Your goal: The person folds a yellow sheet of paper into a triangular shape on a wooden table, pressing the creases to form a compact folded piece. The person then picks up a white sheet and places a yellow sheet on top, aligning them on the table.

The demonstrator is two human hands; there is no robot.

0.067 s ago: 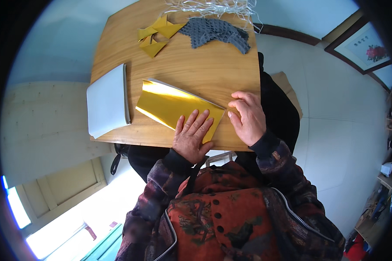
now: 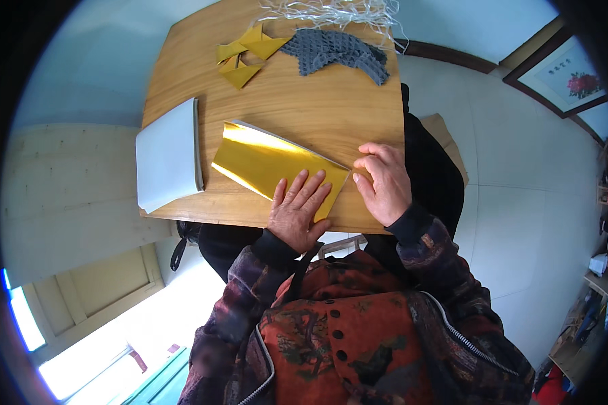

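Note:
A shiny gold sheet of paper (image 2: 260,156), folded over with a pale edge showing along its far side, lies slantwise on the wooden table. Flat on its near right part rests my left hand (image 2: 297,210), fingers stretched out and slightly spread, pressing on the paper. Just beyond the paper's right corner is my right hand (image 2: 387,183), its fingers apart and loosely bent. Nothing shows between those fingers, and the fingertips hover close to the corner; whether they touch it I cannot tell.
On the left of the wooden table (image 2: 277,94) lies a stack of pale sheets (image 2: 167,158). Folded gold paper pieces (image 2: 243,55) sit at the far side, beside a crumpled grey textured cloth (image 2: 338,54). Behind them is a tangle of clear, whitish strips (image 2: 334,11).

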